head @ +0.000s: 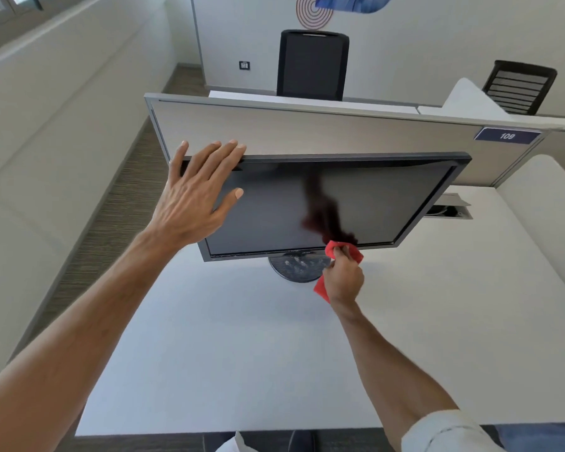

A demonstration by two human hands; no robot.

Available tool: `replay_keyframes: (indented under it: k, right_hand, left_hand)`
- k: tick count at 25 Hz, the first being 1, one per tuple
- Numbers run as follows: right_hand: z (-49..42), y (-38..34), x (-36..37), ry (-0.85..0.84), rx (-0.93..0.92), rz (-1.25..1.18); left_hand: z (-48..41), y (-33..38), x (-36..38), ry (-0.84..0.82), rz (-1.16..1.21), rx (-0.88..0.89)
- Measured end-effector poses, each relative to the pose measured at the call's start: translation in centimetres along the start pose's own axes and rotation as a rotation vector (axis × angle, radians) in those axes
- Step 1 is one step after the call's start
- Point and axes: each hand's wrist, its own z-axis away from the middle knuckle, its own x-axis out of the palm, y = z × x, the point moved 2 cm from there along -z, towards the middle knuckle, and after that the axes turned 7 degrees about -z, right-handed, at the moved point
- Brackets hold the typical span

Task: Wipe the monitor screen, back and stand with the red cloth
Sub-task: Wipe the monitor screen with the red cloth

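Observation:
A black monitor [382,203] with a dark, switched-off screen stands on a round grey stand base [294,267] on the white desk [242,353]. My left hand [196,194] lies spread over the monitor's top left corner, fingers over the upper edge, thumb on the screen. My right hand [343,275] is closed on the red cloth [335,247] at the bottom bezel, right of the middle. Part of the cloth hangs below my hand. The screen reflects my hand and the cloth. The monitor's back is hidden.
A grey partition [307,132] with a blue label "109" [507,136] stands right behind the monitor. An open cable hatch [450,210] is in the desk at the right. Two black office chairs [312,65] stand beyond the partition. Carpeted floor runs along the left.

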Motion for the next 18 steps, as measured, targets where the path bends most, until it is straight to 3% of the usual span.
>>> replay_keyframes:
  k: [5, 11, 14, 18]
  right_hand:
    - [3.2, -5.3, 3.3, -0.031, -0.051, 0.001]
    - [6.2, -6.5, 4.8, -0.047, -0.496, 0.018]
    - [6.3, -3.2, 3.3, 0.095, -0.402, -0.031]
    - [4.0, 0.3, 0.8, 0.206, -0.051, -0.042]
  left_hand:
    - [-0.2, 0.4, 0.3, 0.003, 0.02, 0.005]
    - [0.1, -0.2, 0.4, 0.001, 0.017, 0.03]
    - [0.4, -1.0, 0.3, 0.005, 0.015, 0.065]
    - [1.9, -3.3, 0.3, 0.043, 0.036, -0.013]
